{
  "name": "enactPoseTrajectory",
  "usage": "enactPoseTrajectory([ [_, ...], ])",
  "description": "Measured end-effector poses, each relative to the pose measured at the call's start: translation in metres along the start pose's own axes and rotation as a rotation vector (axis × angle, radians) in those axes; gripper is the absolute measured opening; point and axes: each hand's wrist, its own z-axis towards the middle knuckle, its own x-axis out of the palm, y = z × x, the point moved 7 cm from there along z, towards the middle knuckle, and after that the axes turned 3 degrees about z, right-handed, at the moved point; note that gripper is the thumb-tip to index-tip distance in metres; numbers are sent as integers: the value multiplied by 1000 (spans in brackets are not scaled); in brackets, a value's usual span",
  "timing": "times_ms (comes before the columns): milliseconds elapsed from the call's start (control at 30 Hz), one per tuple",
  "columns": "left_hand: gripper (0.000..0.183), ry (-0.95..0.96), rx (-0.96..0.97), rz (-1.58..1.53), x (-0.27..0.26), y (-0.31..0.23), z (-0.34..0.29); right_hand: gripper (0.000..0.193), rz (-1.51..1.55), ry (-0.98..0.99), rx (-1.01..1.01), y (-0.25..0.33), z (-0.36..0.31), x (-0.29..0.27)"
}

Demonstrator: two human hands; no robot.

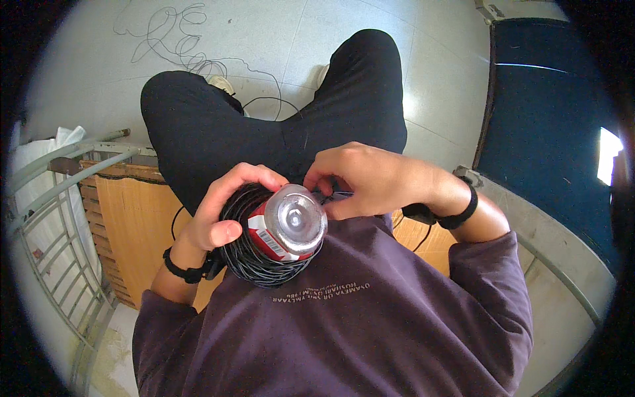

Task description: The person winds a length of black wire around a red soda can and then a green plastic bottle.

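At frame centre, left hand (221,215) wraps the wire-wound plastic bottle (291,225), likely light and crushable; right hand (370,178) at 1 o'clock pinches thin, springy black wire (254,261).

Open tiled floor (397,40) lies ahead of the knees, crossed only by loose black wire (178,40) at far left. To the person's left, a grey metal bed rail (59,178) and wooden slats (126,218) close off sideways passage. To the right, a dark blue panel (549,119) and a second rail (562,278) wall the space. The raised legs (264,126) block the middle.
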Motion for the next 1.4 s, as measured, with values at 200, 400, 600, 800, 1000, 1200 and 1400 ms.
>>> enactPoseTrajectory([
  [200, 83, 43, 34, 63, 1, -9, 0, 28, -81, -171, -52, 0, -3, 13],
  [400, 78, 57, 77, 39, 1, -8, -3, 14, 193, -177, -87, 4, -9, -1],
  [600, 75, 90, 117, 1, 7, -15, 3, 19, 849, -134, 21, -24, -16, 5],
  [800, 75, 93, 233, -3, 6, -14, 2, 30, 1249, -275, 88, -21, -34, -15],
  [1000, 74, 119, 318, -12, 9, -20, 0, 7, 1387, -545, 128, -56, -42, -54],
  [1200, 71, 188, 301, 34, 14, -24, 6, 19, 1411, -870, -30, -179, -99, -181],
  [1400, 67, 228, 293, 42, 17, -23, 6, 16, 1411, -917, -22, -194, -102, -216],
])
